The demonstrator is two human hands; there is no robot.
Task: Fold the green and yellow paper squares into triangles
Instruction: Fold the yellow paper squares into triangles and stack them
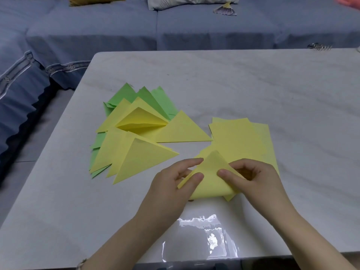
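A yellow paper square (211, 178) lies near the table's front, bent over on itself with one corner pointing away from me. My left hand (171, 184) pinches its left side between thumb and fingers. My right hand (247, 178) pinches its right side, thumb on top. Right behind it lies a stack of flat yellow squares (239, 139). To the left sits a heap of folded yellow triangles (144, 158), one of them gaping open. Folded green triangles (150, 98) poke out from under that heap at the back and left.
The white marble-look table (253, 84) has a glossy reflection near its front edge. A blue sofa (97, 36) wraps around the table's far and left sides, with cushions on it. A small metal object (319, 46) lies at the table's far right.
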